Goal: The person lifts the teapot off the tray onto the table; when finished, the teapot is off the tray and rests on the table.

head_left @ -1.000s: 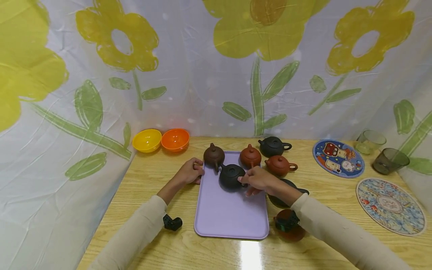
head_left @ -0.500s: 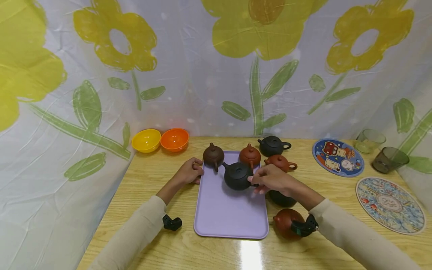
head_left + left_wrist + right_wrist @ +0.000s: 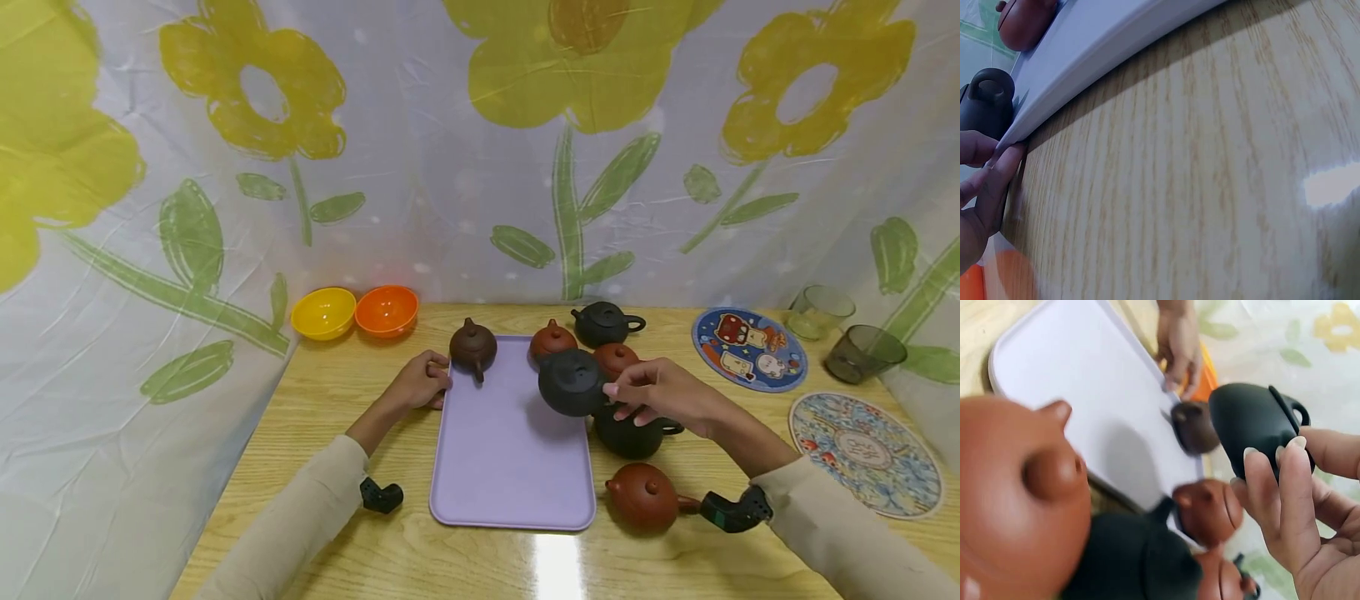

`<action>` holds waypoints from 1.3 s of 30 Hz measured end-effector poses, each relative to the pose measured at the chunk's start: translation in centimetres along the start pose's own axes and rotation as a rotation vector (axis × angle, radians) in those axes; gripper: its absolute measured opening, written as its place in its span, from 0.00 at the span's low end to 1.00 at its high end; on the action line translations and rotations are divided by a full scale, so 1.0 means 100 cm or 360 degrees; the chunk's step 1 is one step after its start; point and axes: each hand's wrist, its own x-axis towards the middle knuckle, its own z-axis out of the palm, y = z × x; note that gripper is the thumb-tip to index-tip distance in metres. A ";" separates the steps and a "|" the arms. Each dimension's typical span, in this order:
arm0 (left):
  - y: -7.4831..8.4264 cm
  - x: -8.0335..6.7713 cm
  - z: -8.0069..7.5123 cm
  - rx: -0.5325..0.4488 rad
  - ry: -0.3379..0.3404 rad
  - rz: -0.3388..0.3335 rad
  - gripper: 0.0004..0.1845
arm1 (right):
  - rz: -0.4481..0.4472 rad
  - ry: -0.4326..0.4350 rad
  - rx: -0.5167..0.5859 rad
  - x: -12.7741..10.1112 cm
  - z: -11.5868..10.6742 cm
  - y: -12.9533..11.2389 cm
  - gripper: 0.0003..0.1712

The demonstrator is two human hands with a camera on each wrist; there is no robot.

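My right hand (image 3: 621, 397) pinches a black teapot (image 3: 572, 382) by its handle and holds it in the air over the right edge of the lavender tray (image 3: 510, 454). In the right wrist view the fingers (image 3: 1272, 487) curl round that black teapot (image 3: 1254, 425). My left hand (image 3: 429, 379) grips the tray's left edge near its far corner; its fingers (image 3: 999, 178) touch the tray rim (image 3: 1116, 44). A dark brown teapot (image 3: 473, 346) stands on the tray's far left corner. A red-brown teapot (image 3: 552, 340) sits at the far right corner.
Right of the tray stand another black teapot (image 3: 633, 435), a red-brown one (image 3: 643, 497), a red one (image 3: 617, 357) partly hidden and a black one (image 3: 606, 323) at the back. Yellow (image 3: 323, 312) and orange (image 3: 386, 309) bowls, two round mats (image 3: 750, 350) and two glasses (image 3: 866, 354) stand about.
My right hand has lifted the black teapot off the tray's middle and carried it rightward and up. The left hand has stayed on the tray's edge.
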 end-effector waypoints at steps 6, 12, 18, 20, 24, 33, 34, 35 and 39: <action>0.001 -0.001 0.001 -0.0008 -0.0006 0.0012 0.20 | -0.0027 0.0072 -0.0047 -0.017 -0.029 0.009 0.20; 0.000 0.000 0.001 -0.0010 -0.0004 0.0006 0.20 | -0.0051 0.0166 -0.0072 -0.033 -0.058 0.021 0.18; -0.002 0.001 0.000 -0.0013 -0.0010 0.0018 0.20 | -0.0090 0.0230 -0.0028 -0.045 -0.089 0.037 0.15; -0.001 0.001 0.001 -0.0014 -0.0008 0.0012 0.20 | -0.0092 0.0237 -0.0041 -0.047 -0.099 0.044 0.16; -0.001 0.000 0.001 -0.0003 -0.0010 0.0007 0.20 | -0.0090 0.0229 -0.0083 -0.048 -0.116 0.059 0.16; 0.000 0.001 0.000 -0.0001 -0.0008 -0.0001 0.20 | -0.0030 0.0127 -0.0154 -0.047 -0.145 0.090 0.14; -0.001 0.001 0.000 0.0000 -0.0006 0.0000 0.20 | -0.0025 0.0107 -0.0155 -0.047 -0.148 0.093 0.13; -0.001 0.001 0.000 -0.0004 -0.0005 -0.0001 0.20 | -0.0016 0.0086 -0.0158 -0.046 -0.149 0.095 0.14; 0.000 0.000 0.000 -0.0012 -0.0004 -0.0002 0.20 | 0.0018 0.0007 -0.0176 -0.045 -0.155 0.106 0.15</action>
